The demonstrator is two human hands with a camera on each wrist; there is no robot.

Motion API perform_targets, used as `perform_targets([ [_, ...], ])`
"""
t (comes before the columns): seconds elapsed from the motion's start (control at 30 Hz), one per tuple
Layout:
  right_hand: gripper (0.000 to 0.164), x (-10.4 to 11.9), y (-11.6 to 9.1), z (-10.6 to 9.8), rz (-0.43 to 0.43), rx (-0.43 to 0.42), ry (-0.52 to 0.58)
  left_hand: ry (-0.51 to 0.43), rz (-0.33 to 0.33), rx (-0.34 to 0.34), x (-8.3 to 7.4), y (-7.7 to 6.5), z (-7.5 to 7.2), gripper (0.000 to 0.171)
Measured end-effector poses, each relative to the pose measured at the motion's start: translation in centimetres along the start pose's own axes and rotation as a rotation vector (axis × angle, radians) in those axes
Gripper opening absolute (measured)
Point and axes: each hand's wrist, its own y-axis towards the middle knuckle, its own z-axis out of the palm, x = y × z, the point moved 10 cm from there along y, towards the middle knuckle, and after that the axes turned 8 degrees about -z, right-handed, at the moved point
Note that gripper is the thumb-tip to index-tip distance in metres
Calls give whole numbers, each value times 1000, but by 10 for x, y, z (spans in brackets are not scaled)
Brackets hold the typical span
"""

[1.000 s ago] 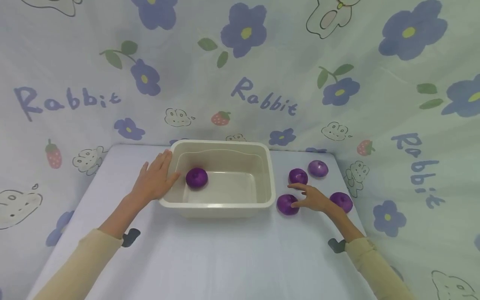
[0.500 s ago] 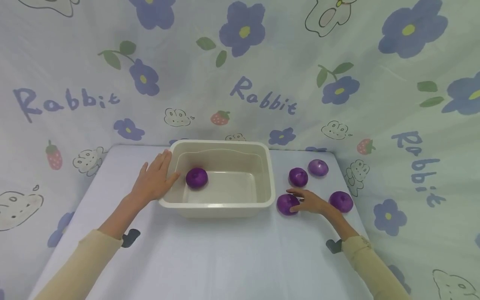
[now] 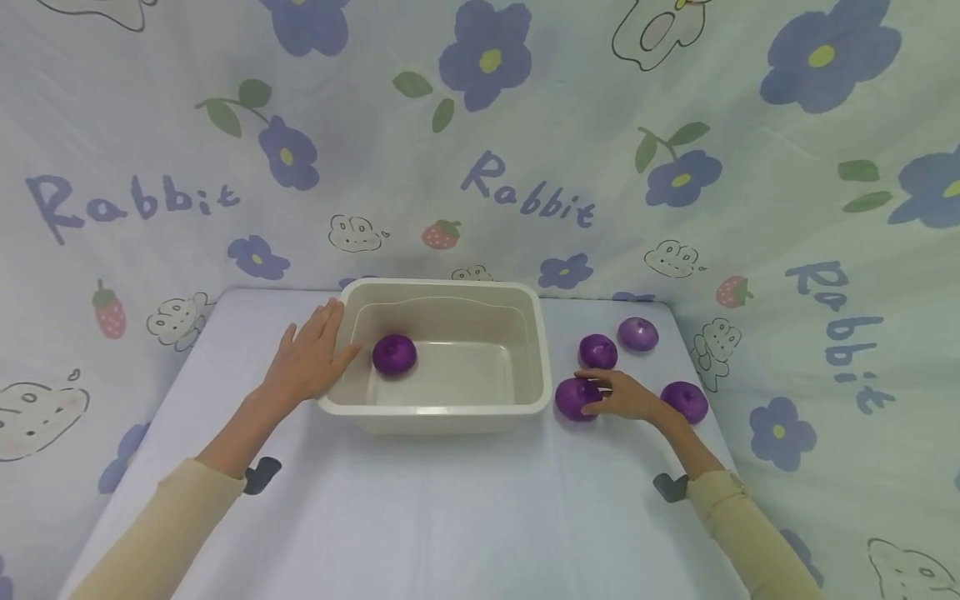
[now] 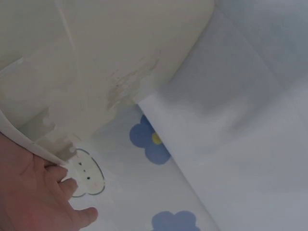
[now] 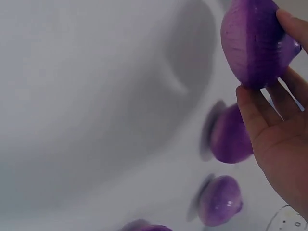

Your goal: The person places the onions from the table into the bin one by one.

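In the head view my left hand (image 3: 303, 358) lies along the left rim of a cream plastic bin (image 3: 435, 411), its fingers straight. The left wrist view shows the same hand (image 4: 38, 192) against the bin's outer side (image 4: 120, 48). Right of the bin, my right hand (image 3: 628, 397) grips a purple onion (image 3: 573, 400) between thumb and fingers. From the right wrist, that onion (image 5: 255, 43) is raised off the white surface, its shadow falling apart from it. Another purple onion (image 3: 393, 356) sits at the left inside the bin.
Three more onions lie to the right: one (image 3: 597, 352) just behind my right hand, a paler one (image 3: 637, 334) farther back, and one (image 3: 685, 402) near the right edge, beside my wrist. A patterned curtain (image 3: 480, 167) rises behind the white table (image 3: 450, 517).
My right hand has closed its fingers and thumb around the nearest onion and raised it slightly. The left hand and the bin have stayed in place.
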Motion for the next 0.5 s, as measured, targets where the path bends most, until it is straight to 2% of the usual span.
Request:
perform_targets([
  [0.27,70,43,3,-29,-74,-26,-46,6,7,-9,0,-1,0,77],
  [0.5,74,76,8,-51,-62,-24,-118,4,10,-10,1,-1,0,77],
])
